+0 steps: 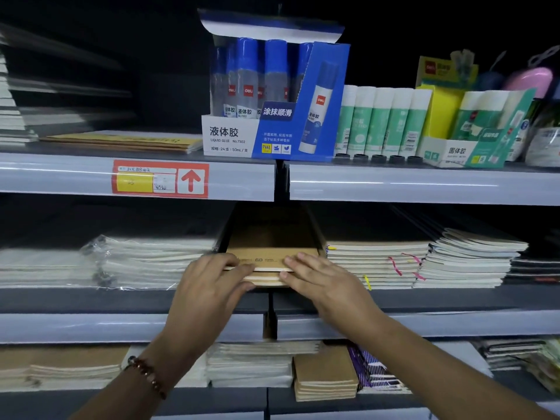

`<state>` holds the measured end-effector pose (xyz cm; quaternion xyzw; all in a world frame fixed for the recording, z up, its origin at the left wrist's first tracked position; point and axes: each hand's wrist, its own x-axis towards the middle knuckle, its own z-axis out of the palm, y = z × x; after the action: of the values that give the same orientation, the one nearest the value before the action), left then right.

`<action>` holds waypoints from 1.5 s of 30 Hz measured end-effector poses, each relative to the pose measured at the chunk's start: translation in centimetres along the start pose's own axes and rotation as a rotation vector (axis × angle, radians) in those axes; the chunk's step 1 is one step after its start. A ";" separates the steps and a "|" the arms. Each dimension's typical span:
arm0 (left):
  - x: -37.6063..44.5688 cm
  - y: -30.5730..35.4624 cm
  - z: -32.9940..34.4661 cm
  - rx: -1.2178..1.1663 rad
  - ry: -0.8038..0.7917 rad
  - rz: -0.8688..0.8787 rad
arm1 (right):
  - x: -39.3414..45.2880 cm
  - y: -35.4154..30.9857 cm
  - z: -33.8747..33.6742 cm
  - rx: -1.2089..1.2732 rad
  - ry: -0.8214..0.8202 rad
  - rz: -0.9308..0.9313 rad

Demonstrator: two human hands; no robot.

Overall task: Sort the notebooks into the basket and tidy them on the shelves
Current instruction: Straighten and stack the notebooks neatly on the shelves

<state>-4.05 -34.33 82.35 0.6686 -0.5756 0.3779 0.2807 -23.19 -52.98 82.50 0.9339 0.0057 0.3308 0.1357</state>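
A short stack of brown kraft notebooks point(269, 247) lies on the middle shelf point(454, 298), between two taller piles. My left hand point(212, 280) holds the stack's front left corner, fingers on top and thumb at the front edge. At the front right corner, my right hand point(318, 280) lies with its fingers flat along the top cover and the front edge. Both hands touch the stack. No basket is in view.
Wrapped white notebooks point(151, 262) sit left of the stack, white and beige piles point(378, 262) right. The upper shelf carries a blue liquid glue box point(272, 95), green glue sticks point(381, 119) and flat brown notebooks point(121, 140). More notebook piles point(324, 374) fill the lower shelf.
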 end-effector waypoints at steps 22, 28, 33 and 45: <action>0.1 3.2 0.0 -0.048 -0.063 -0.315 | 1.0 -4.2 -2.7 0.479 0.176 0.728; -1.7 5.2 0.7 -0.082 -0.285 -0.463 | 0.3 -5.5 -1.7 0.927 0.220 1.087; -1.9 5.7 0.5 -0.208 -0.311 -0.592 | 0.7 -6.6 -1.5 0.920 0.266 1.100; 0.1 7.1 -0.5 -0.771 -0.132 -0.917 | 2.4 -7.5 -1.4 0.850 0.169 1.056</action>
<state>-11.12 -35.27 82.34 0.7207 -0.3402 -0.0599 0.6011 -21.57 -45.15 83.04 0.7546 -0.3105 0.3936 -0.4235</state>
